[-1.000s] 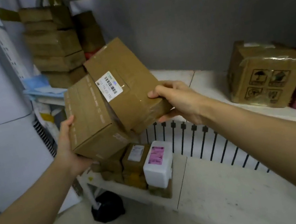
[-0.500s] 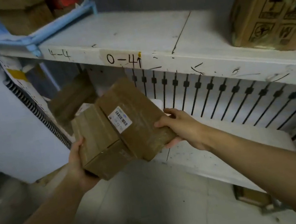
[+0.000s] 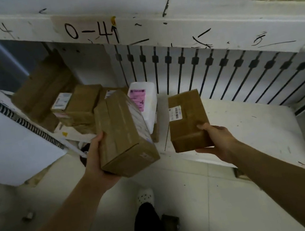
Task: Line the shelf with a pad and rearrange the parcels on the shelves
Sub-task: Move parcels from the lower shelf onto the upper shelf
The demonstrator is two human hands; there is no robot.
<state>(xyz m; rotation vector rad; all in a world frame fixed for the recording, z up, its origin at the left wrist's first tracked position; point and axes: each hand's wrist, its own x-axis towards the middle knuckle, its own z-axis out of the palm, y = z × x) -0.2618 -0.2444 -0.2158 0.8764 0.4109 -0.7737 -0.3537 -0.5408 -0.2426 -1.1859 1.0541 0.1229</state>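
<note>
Above our left hand point(image 3: 96, 168) and right hand point(image 3: 217, 141) we see the white front edge of the upper shelf point(image 3: 154, 29), scribbled in black with "4-4", "0-4" and stray strokes. Beyond both hands the rack's back panel point(image 3: 221, 76) is pale, with rows of dark vertical slots. Under the right hand lies the white, speckled lower shelf point(image 3: 249, 130); a thin dark seam crosses it between our hands. Left of the left hand stands a white board point(image 3: 2, 143) edged by a dark ridged strip point(image 3: 14, 118). Below our hands the floor point(image 3: 210, 196) is pale tile with thin joints. The light is dim and even.
</note>
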